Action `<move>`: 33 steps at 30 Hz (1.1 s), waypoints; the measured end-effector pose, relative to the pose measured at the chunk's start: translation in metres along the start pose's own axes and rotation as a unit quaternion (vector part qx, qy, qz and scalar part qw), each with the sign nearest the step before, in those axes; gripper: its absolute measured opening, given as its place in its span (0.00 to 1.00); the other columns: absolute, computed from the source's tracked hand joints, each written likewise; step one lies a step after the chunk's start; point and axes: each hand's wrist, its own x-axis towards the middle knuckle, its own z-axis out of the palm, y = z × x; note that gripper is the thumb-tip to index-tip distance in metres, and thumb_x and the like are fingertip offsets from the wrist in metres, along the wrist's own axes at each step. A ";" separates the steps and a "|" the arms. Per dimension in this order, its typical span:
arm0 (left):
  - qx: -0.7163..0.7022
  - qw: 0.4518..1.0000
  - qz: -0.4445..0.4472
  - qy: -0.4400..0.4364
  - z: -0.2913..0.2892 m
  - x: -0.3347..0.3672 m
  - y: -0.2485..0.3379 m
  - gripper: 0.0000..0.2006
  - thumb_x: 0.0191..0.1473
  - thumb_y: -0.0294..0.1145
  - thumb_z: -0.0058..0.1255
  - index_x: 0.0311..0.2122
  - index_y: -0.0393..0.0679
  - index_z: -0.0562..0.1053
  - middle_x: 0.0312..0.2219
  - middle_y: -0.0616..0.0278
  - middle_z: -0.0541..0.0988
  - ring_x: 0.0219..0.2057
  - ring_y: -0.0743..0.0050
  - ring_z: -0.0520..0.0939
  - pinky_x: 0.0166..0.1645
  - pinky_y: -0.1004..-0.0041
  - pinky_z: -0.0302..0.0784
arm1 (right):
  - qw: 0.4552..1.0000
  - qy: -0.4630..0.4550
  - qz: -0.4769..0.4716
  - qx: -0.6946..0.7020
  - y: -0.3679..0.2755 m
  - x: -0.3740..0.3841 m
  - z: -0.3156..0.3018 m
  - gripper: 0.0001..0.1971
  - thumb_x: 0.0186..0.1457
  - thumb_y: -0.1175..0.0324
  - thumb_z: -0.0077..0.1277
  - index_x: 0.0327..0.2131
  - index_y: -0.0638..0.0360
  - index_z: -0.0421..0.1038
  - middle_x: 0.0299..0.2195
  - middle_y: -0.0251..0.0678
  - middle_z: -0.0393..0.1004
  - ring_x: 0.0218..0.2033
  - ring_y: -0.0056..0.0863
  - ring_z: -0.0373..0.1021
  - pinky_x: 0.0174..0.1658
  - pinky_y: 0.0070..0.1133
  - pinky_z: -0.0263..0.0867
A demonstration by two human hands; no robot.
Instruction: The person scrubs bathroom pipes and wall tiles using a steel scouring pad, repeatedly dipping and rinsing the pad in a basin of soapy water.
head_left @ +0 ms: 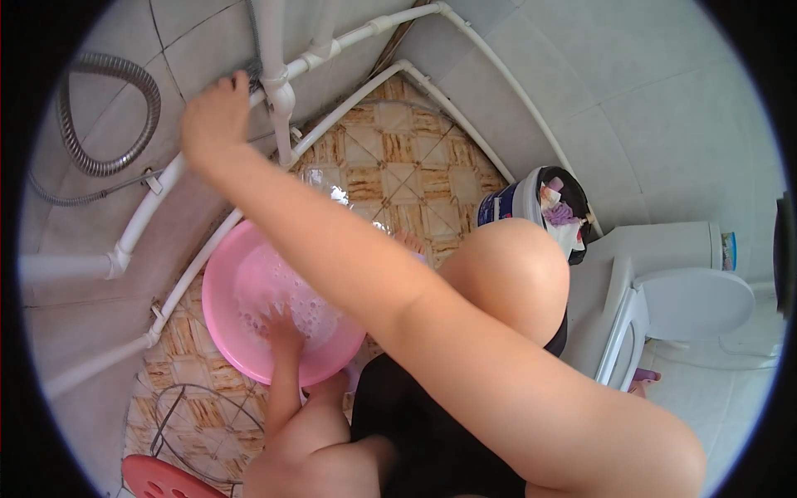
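My left hand (284, 330) is in the pink basin (217, 324), its fingers spread in soapy water (309, 309) with foam and bubbles on it. Stretched across the view to the upper left, my right arm reaches over the basin to the white wall pipes. There my right hand (217, 120) has its fingers curled at a small dark fitting (251, 76) beside the upright pipe (281, 100). Most of that fitting is hidden, so its kind does not show. Clear, shiny plastic (336, 195) lies on the floor just beyond the basin, partly covered by my arm.
A coiled metal shower hose (108, 170) hangs on the left wall. White pipes (365, 35) run along both walls. On the right stand a waste bucket (523, 195) with crumpled tissue and a toilet (664, 249). A red plastic stool (162, 480) is at lower left, near a thin cable (170, 419) on tiles.
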 end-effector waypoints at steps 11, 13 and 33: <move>-0.035 0.997 -0.027 -0.057 0.000 0.003 -0.009 0.40 0.43 0.40 0.56 0.62 0.60 0.51 0.64 0.58 0.43 0.63 0.43 0.43 0.59 0.39 0.48 | 0.980 0.049 -0.083 -0.171 0.029 -0.012 -0.005 0.14 0.50 0.66 0.41 0.37 0.56 0.74 0.37 0.34 0.73 0.44 0.33 0.63 0.44 0.34 0.56; -0.027 0.998 -0.016 -0.060 0.007 0.003 -0.016 0.39 0.42 0.37 0.56 0.61 0.61 0.55 0.63 0.59 0.49 0.63 0.47 0.44 0.58 0.40 0.49 | 0.983 0.052 -0.094 -0.150 0.020 -0.008 -0.010 0.10 0.47 0.68 0.42 0.28 0.57 0.74 0.34 0.39 0.75 0.40 0.38 0.67 0.41 0.34 0.60; -0.074 0.997 -0.023 -0.017 0.014 0.001 -0.012 0.35 0.43 0.35 0.56 0.59 0.64 0.60 0.62 0.63 0.50 0.63 0.50 0.48 0.59 0.42 0.48 | 0.938 0.147 -0.300 0.098 -0.001 -0.034 -0.004 0.12 0.44 0.74 0.45 0.34 0.50 0.75 0.37 0.29 0.71 0.41 0.32 0.65 0.41 0.31 0.56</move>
